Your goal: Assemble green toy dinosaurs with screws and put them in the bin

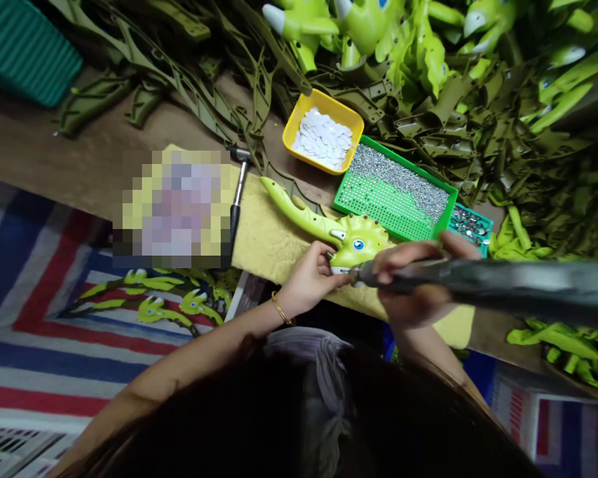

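A lime-green plastic dinosaur head piece (323, 227) with a blue eye, a frill and a long curved part lies on a yellow pad (274, 255). My left hand (306, 284) is closed on the snout end of this piece, fingertips pinching near its white beak. In my right hand (418, 302) is a dark powered screwdriver (518, 285), its long body running off to the right. The screwdriver's tip meets the beak area beside my left fingers. Any screw at the tip is too small to make out.
Behind the pad stand a yellow bin (323, 164) of white discs, a green basket (396, 229) of screws and a teal tray (486, 236) of small metal parts. A hammer (238, 192) lies left. Olive parts (179, 86) and green heads (369, 30) pile up behind.
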`<state>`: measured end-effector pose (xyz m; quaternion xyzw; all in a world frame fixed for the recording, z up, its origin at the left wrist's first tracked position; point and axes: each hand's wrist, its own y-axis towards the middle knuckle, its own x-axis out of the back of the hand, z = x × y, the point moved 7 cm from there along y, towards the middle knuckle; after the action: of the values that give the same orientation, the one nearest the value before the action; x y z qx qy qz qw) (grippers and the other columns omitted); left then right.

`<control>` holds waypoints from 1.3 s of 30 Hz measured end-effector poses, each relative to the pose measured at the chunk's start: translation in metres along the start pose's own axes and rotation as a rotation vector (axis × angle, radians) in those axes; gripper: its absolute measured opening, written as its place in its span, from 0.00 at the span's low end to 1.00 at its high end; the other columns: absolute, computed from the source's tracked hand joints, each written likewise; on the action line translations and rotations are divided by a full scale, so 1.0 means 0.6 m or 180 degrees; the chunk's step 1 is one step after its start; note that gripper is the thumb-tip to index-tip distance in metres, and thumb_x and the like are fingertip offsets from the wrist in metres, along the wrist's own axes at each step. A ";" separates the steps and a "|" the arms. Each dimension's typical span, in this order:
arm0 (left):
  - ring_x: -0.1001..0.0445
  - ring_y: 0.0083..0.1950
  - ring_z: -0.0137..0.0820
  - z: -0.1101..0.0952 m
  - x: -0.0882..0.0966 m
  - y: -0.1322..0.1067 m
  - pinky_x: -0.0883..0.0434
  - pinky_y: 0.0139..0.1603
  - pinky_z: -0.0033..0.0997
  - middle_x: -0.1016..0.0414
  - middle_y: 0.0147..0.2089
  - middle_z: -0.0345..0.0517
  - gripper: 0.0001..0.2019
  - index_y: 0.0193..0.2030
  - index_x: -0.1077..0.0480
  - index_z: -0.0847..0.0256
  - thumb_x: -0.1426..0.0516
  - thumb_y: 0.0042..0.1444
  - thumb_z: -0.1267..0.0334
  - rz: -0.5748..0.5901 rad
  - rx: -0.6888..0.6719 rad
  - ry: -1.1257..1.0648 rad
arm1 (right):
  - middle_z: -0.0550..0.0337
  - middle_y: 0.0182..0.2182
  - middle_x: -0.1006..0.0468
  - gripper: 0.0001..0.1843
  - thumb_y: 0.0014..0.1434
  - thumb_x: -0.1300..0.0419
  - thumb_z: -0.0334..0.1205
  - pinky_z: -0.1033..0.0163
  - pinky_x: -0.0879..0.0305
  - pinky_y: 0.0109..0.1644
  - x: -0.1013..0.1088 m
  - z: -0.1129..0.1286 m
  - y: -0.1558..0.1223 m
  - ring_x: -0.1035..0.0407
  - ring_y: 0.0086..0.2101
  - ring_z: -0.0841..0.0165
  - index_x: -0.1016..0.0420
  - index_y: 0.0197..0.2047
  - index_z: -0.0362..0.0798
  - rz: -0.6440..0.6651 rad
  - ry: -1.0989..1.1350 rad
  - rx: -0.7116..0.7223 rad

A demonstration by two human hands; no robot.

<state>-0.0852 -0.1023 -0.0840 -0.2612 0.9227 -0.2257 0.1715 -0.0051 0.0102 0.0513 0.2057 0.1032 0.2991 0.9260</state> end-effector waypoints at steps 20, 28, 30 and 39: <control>0.32 0.22 0.25 -0.033 0.014 -0.015 0.31 0.27 0.26 0.33 0.25 0.35 0.23 0.49 0.33 0.61 0.36 0.52 0.52 -0.0332 -0.1404 0.2057 | 0.67 0.31 0.28 0.23 0.53 0.37 0.58 0.67 0.36 0.22 0.065 -0.102 0.127 0.38 0.19 0.78 0.31 0.51 0.62 -0.1386 -0.0527 0.0834; 0.31 0.29 0.28 -0.049 0.001 -0.008 0.31 0.33 0.29 0.31 0.29 0.38 0.20 0.43 0.30 0.59 0.33 0.48 0.51 -0.0005 -0.1246 0.2130 | 0.69 0.28 0.28 0.19 0.55 0.39 0.60 0.67 0.42 0.17 0.001 -0.004 0.072 0.42 0.15 0.77 0.30 0.49 0.67 -0.0729 -0.0337 0.0642; 0.28 0.30 0.29 -0.039 0.010 -0.009 0.28 0.33 0.30 0.30 0.30 0.38 0.26 0.46 0.32 0.59 0.31 0.44 0.49 0.0159 -0.0830 0.1664 | 0.69 0.28 0.28 0.20 0.55 0.39 0.62 0.66 0.40 0.17 -0.010 -0.006 0.059 0.41 0.15 0.76 0.32 0.50 0.70 -0.0588 -0.0289 0.0535; 0.22 0.25 0.30 -0.032 0.080 0.021 0.21 0.30 0.31 0.23 0.28 0.40 0.22 0.40 0.44 0.60 0.33 0.48 0.61 -0.0725 0.0101 -0.0699 | 0.68 0.31 0.24 0.24 0.53 0.38 0.61 0.63 0.30 0.25 -0.029 -0.035 0.046 0.32 0.21 0.73 0.32 0.52 0.67 -0.0293 -0.0215 0.0415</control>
<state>-0.1373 -0.1132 -0.0835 -0.3845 0.8592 -0.2284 0.2487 -0.0394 0.0269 0.0461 0.2706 0.1005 0.2418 0.9264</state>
